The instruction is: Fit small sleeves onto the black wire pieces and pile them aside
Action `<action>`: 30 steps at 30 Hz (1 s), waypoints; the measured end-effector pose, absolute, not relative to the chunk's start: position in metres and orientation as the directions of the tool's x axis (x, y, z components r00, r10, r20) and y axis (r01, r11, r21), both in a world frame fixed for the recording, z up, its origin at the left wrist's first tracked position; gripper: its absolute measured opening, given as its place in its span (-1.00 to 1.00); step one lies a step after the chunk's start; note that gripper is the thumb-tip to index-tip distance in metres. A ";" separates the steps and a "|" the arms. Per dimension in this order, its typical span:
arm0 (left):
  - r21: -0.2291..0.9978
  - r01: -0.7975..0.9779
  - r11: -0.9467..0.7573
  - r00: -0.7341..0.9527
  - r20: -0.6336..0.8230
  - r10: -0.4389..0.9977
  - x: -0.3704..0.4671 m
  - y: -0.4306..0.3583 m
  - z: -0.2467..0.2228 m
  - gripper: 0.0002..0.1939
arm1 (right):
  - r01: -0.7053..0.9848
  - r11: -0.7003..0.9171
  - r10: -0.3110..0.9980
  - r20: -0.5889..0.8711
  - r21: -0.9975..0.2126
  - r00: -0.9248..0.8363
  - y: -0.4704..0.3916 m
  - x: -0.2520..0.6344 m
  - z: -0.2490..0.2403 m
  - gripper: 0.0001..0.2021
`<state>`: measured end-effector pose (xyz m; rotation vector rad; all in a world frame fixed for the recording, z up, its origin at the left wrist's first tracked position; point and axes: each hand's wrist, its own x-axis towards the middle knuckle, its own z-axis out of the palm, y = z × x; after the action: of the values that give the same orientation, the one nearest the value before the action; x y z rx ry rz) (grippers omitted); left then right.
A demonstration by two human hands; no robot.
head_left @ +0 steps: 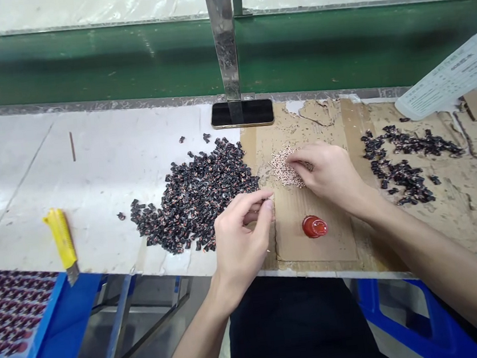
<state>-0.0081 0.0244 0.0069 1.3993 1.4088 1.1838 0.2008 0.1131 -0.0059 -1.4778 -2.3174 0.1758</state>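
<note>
Head view: beyond the red pot point(314, 226), beads point(283, 169) are touched by the right hand point(330, 173), grip unclear. Left of the pot, the left hand point(239, 236) is pinched together, load unclear. Farther left, some dark bits point(206, 194) are lined up, many left heaped.

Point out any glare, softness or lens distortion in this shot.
Head view: pale glare washes over the white tabletop; head view: lettering on the translucent container is too soft to read; head view: the table's front edge bows, likely from a wide lens; head view: the top right corner darkens.
</note>
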 end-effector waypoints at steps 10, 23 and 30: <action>0.975 0.206 -0.084 -0.023 0.091 0.996 -0.003 0.026 0.006 -0.87 | 0.826 0.394 0.916 0.249 -0.403 -0.315 0.106 0.207 -0.008 -0.80; 0.945 0.232 -0.231 -0.025 0.243 0.970 0.007 0.026 0.004 -0.88 | 0.580 0.207 0.969 0.247 -0.788 -0.010 0.092 0.212 0.009 -0.89; 0.798 0.251 -0.548 0.032 0.559 0.828 0.028 0.024 0.012 -0.87 | -0.292 -0.298 0.952 -0.262 -0.909 -0.158 0.042 0.218 0.024 -0.79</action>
<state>0.0277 0.0238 0.0118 1.8252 1.0914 1.5435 0.2176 0.0417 0.0243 -1.1082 -0.8974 1.6384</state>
